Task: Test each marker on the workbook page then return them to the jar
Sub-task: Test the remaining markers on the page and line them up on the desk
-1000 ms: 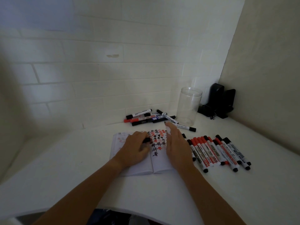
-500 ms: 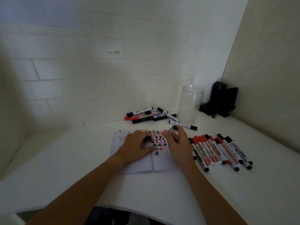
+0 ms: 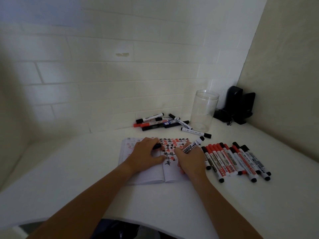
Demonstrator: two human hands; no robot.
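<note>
right hand (image 3: 189,159) now gripping marker (image 3: 192,145) over workbook (image 3: 146,175), earlier flat

Loose markers (image 3: 179,121) crowd the jar (image 3: 203,111) on its left; its mouth looks unobstructed.

I see my right hand (image 3: 189,159) gripping a marker (image 3: 192,146) over the workbook (image 3: 146,173), left hand (image 3: 146,156) pinching a black cap (image 3: 156,146)

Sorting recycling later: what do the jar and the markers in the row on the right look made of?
The jar looks like clear glass or hard plastic: see-through, smooth wall; which one is unclear. The row of markers looks like glossy plastic: white printed barrels with red or black caps.
</note>
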